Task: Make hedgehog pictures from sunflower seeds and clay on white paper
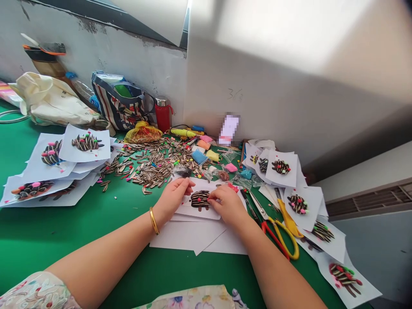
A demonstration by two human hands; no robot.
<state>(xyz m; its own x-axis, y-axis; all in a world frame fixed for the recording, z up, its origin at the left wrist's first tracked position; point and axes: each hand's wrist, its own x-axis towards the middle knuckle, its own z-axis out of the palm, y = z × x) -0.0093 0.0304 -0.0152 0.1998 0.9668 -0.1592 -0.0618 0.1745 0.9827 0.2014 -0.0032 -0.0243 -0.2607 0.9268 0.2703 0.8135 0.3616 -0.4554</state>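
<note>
Holding a hedgehog card (199, 200), scissors (276, 225) beside, seeds (151, 165) beyond

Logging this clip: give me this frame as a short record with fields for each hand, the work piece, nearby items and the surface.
left hand: left hand resting on a white paper card, gold bangle on the wrist
right hand: right hand at the edge of a seed-striped hedgehog figure on that card
nearby items: sunflower seeds; red-handled scissors; yellow-handled scissors
surface: green table mat
</note>
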